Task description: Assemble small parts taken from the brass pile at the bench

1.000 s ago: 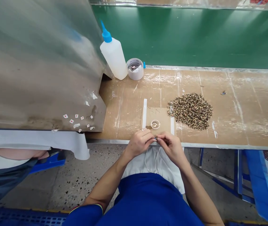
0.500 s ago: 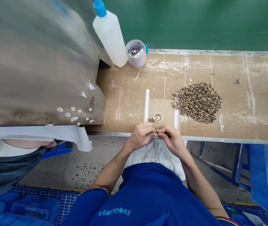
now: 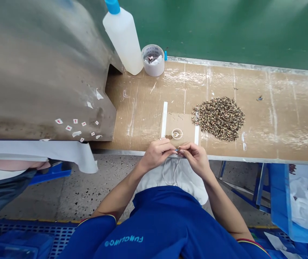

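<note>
My left hand and my right hand meet at the table's front edge, fingertips pinched together. Between them is a small part, dark with a bit of blue at its left side; its exact kind is too small to make out. Both hands appear to grip it. Just beyond the fingers lies a small round clear dish on a cardboard square taped down with white strips. To the right of that square sits a heap of small dark-and-gold parts, some of it over the right strip.
A white bottle with a blue cap and a tape roll holding scraps stand at the back left. A metal housing with small stickers fills the left. Blue bins are below right. Another person's leg shows at lower left.
The view has shifted slightly, so most things on the table appear further left. My hands stay together at the table edge; a blue bit now shows between the fingertips.
</note>
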Available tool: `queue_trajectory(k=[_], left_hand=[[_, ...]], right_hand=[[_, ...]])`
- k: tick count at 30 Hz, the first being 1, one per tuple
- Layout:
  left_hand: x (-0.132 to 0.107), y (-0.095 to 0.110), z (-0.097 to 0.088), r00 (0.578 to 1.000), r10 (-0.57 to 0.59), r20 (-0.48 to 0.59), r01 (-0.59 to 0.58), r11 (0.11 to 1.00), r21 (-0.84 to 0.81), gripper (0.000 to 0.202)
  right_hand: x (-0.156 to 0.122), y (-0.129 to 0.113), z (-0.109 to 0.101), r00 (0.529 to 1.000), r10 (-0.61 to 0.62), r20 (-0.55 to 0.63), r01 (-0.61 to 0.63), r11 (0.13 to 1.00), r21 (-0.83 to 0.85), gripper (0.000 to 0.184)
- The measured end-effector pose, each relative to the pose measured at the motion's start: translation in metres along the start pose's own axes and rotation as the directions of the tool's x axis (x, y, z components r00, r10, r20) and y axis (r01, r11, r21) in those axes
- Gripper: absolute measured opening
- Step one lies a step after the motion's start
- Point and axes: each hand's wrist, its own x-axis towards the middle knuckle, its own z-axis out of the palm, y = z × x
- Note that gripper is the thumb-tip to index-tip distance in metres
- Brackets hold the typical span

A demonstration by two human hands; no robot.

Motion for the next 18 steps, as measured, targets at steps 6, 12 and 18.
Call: queue_trajectory(k=[6,12,18], left_hand=[[0.001,0.002,0.003,0.998,-0.053,0.038,0.051,0.997,0.057,0.039],[0.003,0.001,0.006,0.996,-0.086,0.026,0.084,0.992,0.095,0.036],[0.005,0.017,-0.025,0.996,-0.087,0.028,0.087,0.996,-0.006,0.026]], right_hand=[[0.004,-0.006,-0.002,0.995,-0.069,0.077,0.078,0.99,-0.118,0.027],[0.002,0.001,0.006,0.993,-0.114,0.03,0.117,0.961,-0.25,0.022],[-0.005,-0.014,-0.002,0.979,-0.193,0.066,0.204,0.933,-0.295,0.024]])
